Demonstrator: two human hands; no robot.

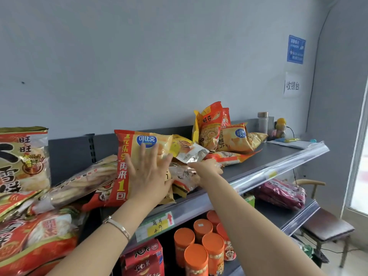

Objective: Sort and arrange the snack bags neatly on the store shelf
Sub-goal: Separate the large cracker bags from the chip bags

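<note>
Nearest lens: two bare forearms reaching up, bracelet (117, 226) on the left wrist, below and in front of the big chip bag (127, 156). One level under that bag: orange-lidded canisters (199, 253). Left hand (148, 172) laid flat on the chip bag's face, fingers straight and spread wide, pressing, gripping nothing. Right hand (207, 167) just right of the chip bag, fingers narrowed to what looks like a pinch on the lower edge of a foil pouch (191, 154), itself tilted and overlapping the chip bag's right edge; grip partly hidden, so pinch probable, not certain. Under the pouch, touching the chip bag's lower right corner: crumpled brown bag (183, 176). Left of the chip bag: clear cracker bag (83, 180) slumped on its side, then tall rice-cracker bag (22, 156) upright. Well right of and beyond the chip bag: loose heap of yellow-orange bags (223, 136) against the back panel. Judged step: freeing the pouch from the stack while steadying the chip bag. To do well: hold flat pressure on the chip bag to stop a slide over the shelf lip (258, 176) in front of it; draw the pouch up and rightward, not across; avoid dragging the crumpled bag along; shift the pinch further onto the seam if the foil slips; then stand like with like, faces forward. Sorting barely begun, by the look of the shelf.
</note>
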